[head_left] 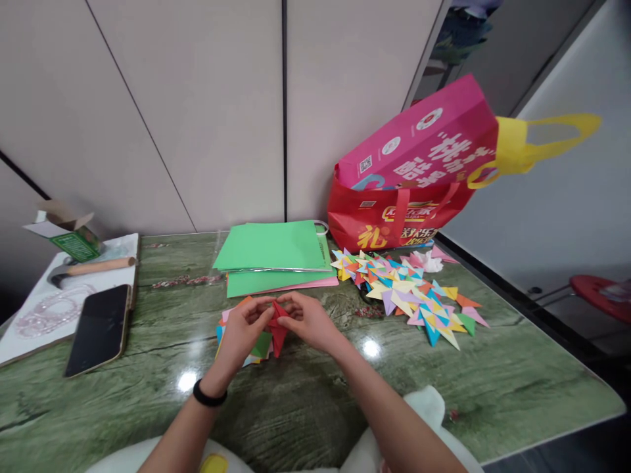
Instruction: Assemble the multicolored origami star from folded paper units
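Between my two hands is a piece of red folded paper, its narrow point hanging down toward me. My left hand, with a black band on the wrist, pinches its left side with thumb and fingers. My right hand grips the upper right side, its thumb pressed on the front of the fold. Beneath and beside my left hand lies a small stack of coloured paper sheets, partly hidden by that hand. Farther right, a heap of folded paper pieces in many colours spreads over the table.
Green sheets lie behind my hands. A red gift bag holding a pink box stands at the back right. On the left are a phone, a hammer, a white board and a small green box.
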A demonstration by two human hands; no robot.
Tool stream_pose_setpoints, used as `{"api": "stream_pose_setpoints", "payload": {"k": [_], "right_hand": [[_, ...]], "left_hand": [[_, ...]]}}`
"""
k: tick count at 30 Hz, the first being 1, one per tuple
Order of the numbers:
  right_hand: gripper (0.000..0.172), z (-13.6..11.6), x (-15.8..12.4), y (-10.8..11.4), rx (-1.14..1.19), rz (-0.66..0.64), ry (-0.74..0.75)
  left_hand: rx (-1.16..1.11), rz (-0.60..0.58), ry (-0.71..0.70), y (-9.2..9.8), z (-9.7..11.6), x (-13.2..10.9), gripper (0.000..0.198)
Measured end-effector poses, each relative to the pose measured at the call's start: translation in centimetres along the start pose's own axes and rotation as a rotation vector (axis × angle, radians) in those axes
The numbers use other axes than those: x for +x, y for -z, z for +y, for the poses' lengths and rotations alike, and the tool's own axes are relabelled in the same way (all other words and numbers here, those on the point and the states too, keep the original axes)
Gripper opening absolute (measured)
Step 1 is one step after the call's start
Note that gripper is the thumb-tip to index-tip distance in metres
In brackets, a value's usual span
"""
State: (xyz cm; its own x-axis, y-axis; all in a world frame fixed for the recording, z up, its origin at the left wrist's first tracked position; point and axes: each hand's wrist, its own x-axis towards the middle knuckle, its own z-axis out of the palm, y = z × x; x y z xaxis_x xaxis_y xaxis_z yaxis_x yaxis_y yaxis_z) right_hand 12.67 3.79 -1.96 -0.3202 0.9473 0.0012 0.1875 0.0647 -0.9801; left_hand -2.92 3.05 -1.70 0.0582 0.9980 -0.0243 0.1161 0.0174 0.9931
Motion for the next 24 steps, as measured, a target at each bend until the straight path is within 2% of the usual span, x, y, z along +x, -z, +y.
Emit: {"api": "stream_pose_setpoints", "payload": {"k": [5,10,16,24], "right_hand": [[0.028,0.17,0.17,-0.04,0.045,0.016,-0.005],[0.025,0.47,0.43,0.24,0.133,0.031,-0.018],[0.028,0.5,0.39,0.35,0.206,0.027,-0.043],[0.028,0.63,0.34,0.36,0.221,0.005,-0.045]], "left_hand": [[-0.021,0.038,0.001,-0.1,0.25,-0.09,0.034],[-0.104,0.1,0.073,-0.23,0.68,-0.25,0.036],[-0.182,0.109,0.113,-0.29,0.86,-0.3,0.034],[-0.151,0.11,0.087,-0.18,0.72,-0.31,0.026]]}}
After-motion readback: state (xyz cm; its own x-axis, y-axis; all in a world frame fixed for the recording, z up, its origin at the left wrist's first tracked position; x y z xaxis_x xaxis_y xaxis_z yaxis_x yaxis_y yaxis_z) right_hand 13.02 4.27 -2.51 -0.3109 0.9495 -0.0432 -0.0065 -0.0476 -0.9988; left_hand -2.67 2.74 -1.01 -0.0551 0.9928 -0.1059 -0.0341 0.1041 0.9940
